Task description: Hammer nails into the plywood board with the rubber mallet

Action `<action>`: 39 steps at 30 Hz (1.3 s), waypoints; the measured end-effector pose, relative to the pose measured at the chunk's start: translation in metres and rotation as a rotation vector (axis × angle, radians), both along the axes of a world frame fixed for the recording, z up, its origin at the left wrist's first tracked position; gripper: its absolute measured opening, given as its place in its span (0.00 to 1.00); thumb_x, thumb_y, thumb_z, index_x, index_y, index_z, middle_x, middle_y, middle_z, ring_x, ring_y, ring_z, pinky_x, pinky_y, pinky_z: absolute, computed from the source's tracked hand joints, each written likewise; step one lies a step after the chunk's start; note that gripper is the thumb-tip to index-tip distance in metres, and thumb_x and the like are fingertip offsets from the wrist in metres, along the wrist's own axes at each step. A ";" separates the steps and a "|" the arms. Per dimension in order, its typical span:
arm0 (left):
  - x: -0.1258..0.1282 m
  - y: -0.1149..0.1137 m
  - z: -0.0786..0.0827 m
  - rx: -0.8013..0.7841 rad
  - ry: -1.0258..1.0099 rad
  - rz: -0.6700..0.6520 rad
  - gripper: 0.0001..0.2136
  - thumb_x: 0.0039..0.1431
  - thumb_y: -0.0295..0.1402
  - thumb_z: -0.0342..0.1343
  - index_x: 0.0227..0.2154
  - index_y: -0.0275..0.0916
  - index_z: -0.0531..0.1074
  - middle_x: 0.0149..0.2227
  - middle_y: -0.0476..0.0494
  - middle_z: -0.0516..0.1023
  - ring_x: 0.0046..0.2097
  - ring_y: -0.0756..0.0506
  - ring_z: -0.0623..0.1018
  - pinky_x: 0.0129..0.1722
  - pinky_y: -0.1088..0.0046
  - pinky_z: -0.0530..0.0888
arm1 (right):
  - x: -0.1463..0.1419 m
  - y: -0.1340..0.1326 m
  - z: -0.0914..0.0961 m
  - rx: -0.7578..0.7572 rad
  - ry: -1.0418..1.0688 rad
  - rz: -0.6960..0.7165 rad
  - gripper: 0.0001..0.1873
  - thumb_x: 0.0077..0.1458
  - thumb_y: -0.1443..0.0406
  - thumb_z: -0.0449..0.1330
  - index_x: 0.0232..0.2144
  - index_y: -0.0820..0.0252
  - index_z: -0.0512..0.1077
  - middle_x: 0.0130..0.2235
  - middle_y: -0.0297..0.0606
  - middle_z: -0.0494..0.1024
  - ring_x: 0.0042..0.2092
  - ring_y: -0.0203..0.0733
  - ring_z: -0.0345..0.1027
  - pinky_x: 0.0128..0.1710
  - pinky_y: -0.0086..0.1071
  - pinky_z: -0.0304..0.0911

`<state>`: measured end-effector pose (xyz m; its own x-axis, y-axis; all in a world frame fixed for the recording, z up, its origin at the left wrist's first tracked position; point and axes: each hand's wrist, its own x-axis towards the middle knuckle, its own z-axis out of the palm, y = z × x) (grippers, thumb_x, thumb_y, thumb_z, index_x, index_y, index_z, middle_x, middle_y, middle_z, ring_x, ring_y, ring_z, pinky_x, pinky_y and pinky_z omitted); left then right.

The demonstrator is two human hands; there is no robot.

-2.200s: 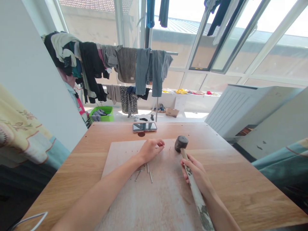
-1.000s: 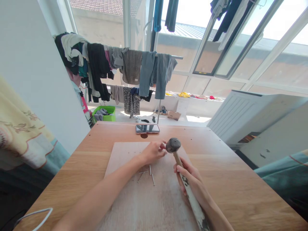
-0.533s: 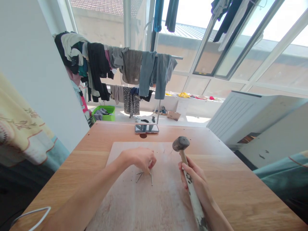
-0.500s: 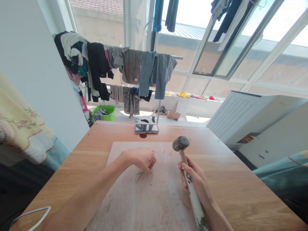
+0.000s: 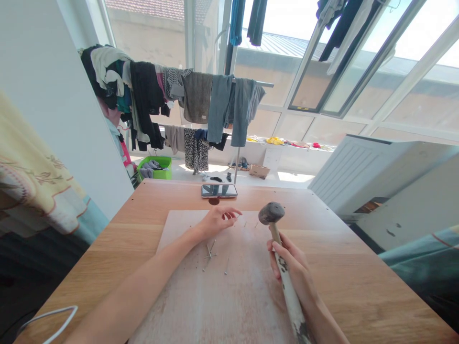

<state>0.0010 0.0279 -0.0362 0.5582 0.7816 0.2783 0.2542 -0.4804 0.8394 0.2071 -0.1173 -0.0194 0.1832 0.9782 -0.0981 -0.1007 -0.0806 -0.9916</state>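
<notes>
My right hand (image 5: 292,270) grips the worn wooden handle of a hammer (image 5: 271,213), whose dark head is raised above a pale wooden board (image 5: 233,296). My left hand (image 5: 218,220) reaches over the far part of the board, fingers pinched on a thin nail (image 5: 238,216) held near the board's surface. Several loose nails (image 5: 210,252) lie on the board just behind that hand. A couple of short nails (image 5: 251,223) stand in the board near the hammer head.
The board lies on a wooden table (image 5: 358,267). A phone (image 5: 219,190) rests near the table's far edge. A white wire hanger (image 5: 46,319) sits at the near left corner. Behind stand a clothes rack (image 5: 201,102), a green basket (image 5: 154,167) and white panels (image 5: 376,167).
My left hand went from the loose nails back toward the far part of the board with a nail pinched in it. The hammer stayed raised, almost still.
</notes>
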 end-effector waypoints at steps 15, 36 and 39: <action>-0.002 0.001 -0.011 0.115 0.027 -0.056 0.06 0.57 0.27 0.57 0.35 0.37 0.78 0.34 0.47 0.80 0.33 0.50 0.76 0.35 0.77 0.72 | -0.001 0.004 -0.001 0.011 -0.024 0.012 0.22 0.54 0.51 0.64 0.47 0.55 0.69 0.22 0.25 0.72 0.13 0.27 0.53 0.09 0.23 0.52; 0.001 0.001 -0.011 0.081 0.009 0.004 0.23 0.55 0.27 0.60 0.55 0.37 0.70 0.32 0.48 0.82 0.32 0.48 0.78 0.36 0.74 0.74 | -0.050 0.005 0.010 0.100 -0.010 0.161 0.18 0.58 0.49 0.59 0.38 0.58 0.68 0.13 0.20 0.60 0.13 0.28 0.50 0.11 0.20 0.48; 0.002 0.001 -0.010 0.091 -0.006 -0.020 0.16 0.53 0.23 0.59 0.47 0.35 0.75 0.34 0.45 0.82 0.32 0.49 0.77 0.34 0.76 0.73 | -0.050 0.005 0.010 0.056 -0.068 0.214 0.18 0.59 0.50 0.58 0.37 0.59 0.69 0.13 0.21 0.62 0.13 0.28 0.52 0.12 0.20 0.50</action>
